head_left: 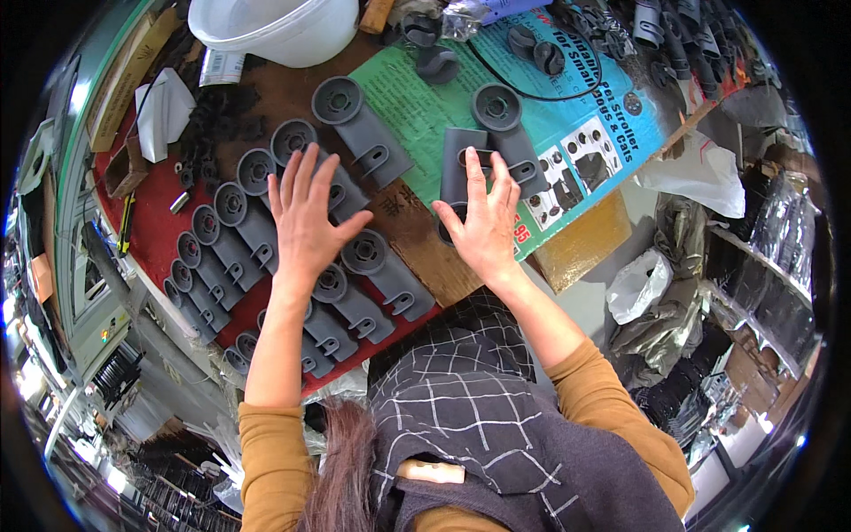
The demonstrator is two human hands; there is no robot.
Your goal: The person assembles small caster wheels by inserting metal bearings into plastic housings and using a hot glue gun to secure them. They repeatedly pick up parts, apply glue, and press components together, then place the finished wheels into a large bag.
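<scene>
My left hand (308, 217) is spread flat, its fingers reaching over a grey plastic bracket (350, 197) with a round cupped end and a slotted tab. More brackets of this kind stand side by side in two rows on the red cloth, and a loose one (377, 146) lies farther back. On the printed sheet, my right hand (486, 222) rests with stretched fingers on or just over a grey bracket (456, 164) that it partly covers. Right beside that piece lies another bracket (510, 137), its round end pointing away from me. Neither hand is closed round anything.
A white plastic bowl (275, 31) stands at the back left, near black small parts (213, 120) and a yellow cutter knife (127, 222). Dark round caps (437, 64) and a black cord loop lie on the green-and-blue sheet (612, 97). Plastic bags (640, 285) sit off the table's right.
</scene>
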